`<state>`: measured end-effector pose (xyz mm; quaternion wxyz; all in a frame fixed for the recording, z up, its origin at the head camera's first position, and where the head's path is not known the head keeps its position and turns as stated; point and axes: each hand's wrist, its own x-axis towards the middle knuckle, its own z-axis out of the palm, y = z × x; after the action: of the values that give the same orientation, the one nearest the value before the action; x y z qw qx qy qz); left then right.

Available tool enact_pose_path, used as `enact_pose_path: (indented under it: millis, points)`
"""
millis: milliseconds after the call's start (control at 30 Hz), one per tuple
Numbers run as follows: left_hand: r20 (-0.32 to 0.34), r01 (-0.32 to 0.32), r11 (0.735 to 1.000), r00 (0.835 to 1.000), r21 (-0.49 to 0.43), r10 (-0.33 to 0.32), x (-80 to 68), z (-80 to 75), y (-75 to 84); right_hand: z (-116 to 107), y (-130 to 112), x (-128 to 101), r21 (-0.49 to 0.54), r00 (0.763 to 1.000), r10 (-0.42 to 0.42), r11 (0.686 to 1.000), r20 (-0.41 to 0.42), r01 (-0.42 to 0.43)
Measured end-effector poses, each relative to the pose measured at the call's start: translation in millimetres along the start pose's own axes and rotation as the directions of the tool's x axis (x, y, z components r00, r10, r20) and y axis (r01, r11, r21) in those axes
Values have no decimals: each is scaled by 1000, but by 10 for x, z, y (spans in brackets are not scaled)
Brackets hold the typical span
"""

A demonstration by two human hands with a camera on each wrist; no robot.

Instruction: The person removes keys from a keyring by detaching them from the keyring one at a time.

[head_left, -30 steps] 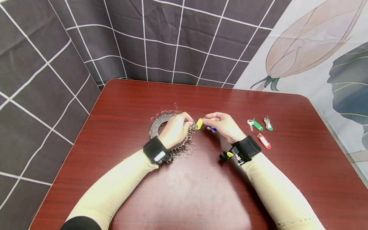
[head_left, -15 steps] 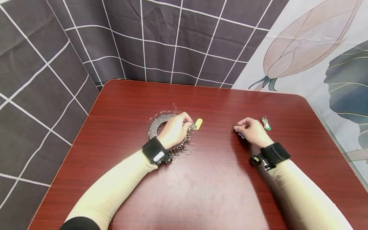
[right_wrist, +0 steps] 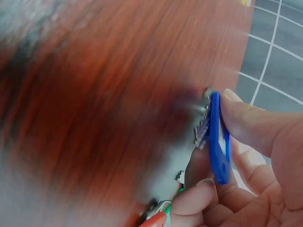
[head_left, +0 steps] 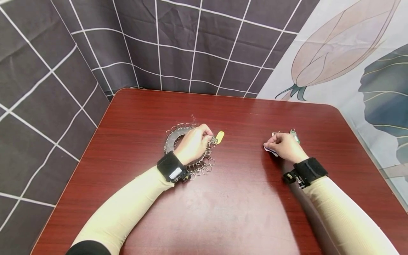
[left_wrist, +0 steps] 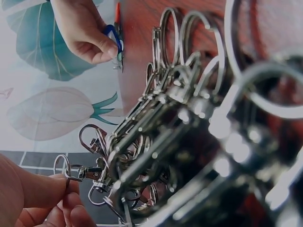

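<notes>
At right wrist: right hand (right_wrist: pixel 246 161) pinches blue key tag (right_wrist: pixel 218 137); head view hides it.

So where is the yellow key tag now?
In the head view, the yellow key tag lies on the table, just right of the left hand and the key rings.

Tabletop (head_left: pixel 223 198) is a dark reddish wood grain. The key tag (right_wrist: pixel 219 137) is bright blue, the other tag (head_left: pixel 220 135) yellow, the ring bunch (left_wrist: pixel 180 118) shiny silver. Sleeves (head_left: pixel 127 209) are cream, wrist straps (head_left: pixel 170 166) black. Backdrop (head_left: pixel 178 46): charcoal with a white grid, plus pale leaf prints at right.
</notes>
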<state>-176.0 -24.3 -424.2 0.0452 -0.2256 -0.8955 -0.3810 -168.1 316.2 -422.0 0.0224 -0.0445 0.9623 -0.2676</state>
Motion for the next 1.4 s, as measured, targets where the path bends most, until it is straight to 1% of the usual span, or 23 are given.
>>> enact_pose_path:
  millis: [100,233,333,433,567,667,767,833,933,1000,1100,1200,1267,1333,1400]
  points:
    - [-9,-9,1000,1000,-6,9,8,7,-20,10,9,-2,-21,1000,-14,1000,-18,13]
    - [-21,-15,1000,1000,-16,15,9,2,-35,33,5,-1,-50,999,3,999,-34,-4]
    - [-22,-11,1000,1000,-18,10,9,-8,-38,36,-37,-7,-48,999,9,999,-40,-11]
    - [-17,-12,1000,1000,-15,12,15,-17,-49,36,-98,-7,-34,999,-7,999,-53,5]
    - [-17,-21,999,1000,34,22,30,-22,-84,70,-224,25,-3,997,-64,998,-41,64]
    - [-19,-9,993,1000,115,11,31,-33,-116,132,-386,86,28,991,-130,991,13,130]
    - [-8,-3,982,1000,187,5,25,-57,-114,208,-598,163,45,975,-208,978,83,205]
    - [9,-21,975,1000,223,19,35,-75,-85,262,-743,219,42,956,-264,964,127,261]
    - [56,-61,961,997,270,47,72,-91,-25,350,-935,319,-25,921,-345,934,181,356]
    - [98,-94,948,993,303,67,109,-92,12,413,-1025,391,-85,893,-398,902,211,422]
    - [169,-130,926,983,354,73,166,-83,62,491,-1121,479,-152,863,-441,862,247,484]
    - [231,-163,898,970,409,71,211,-62,101,553,-1168,533,-165,849,-452,848,274,504]
    - [259,-177,879,964,443,63,233,-44,120,588,-1184,553,-164,848,-450,848,281,505]
    - [275,-180,864,960,471,50,244,-24,134,620,-1192,568,-155,846,-449,850,286,503]
    - [281,-170,857,959,486,30,248,-10,146,651,-1193,578,-158,846,-448,849,287,504]
